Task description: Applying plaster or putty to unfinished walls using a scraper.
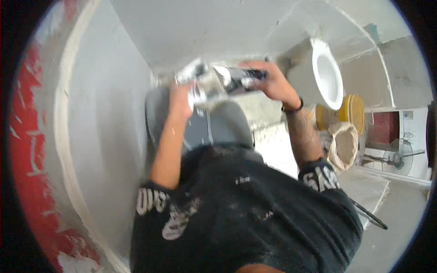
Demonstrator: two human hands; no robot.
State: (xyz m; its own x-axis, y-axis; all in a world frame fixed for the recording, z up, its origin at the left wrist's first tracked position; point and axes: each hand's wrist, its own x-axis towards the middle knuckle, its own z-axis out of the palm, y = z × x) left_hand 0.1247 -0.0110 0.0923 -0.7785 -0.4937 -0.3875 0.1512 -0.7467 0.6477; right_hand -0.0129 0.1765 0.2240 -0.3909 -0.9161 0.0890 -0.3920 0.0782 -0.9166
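In front of me, above my knees, both hands are raised and blurred by motion. My left hand (181, 98) is closed around a white-smeared, flat, pale thing (198, 94) whose kind I cannot make out. My right hand (274, 83) grips a dark, flat tool (239, 80) with white smears, its pale blade-like end pointing toward the left hand. The two things meet or nearly meet between my hands; the blur hides whether they touch.
Grey walls (104, 91) stand close on the left and ahead. To the right are a white toilet (314, 77), a yellow bucket (354, 111) and an open pale sack (342, 148). A fan (398, 157) stands farther right.
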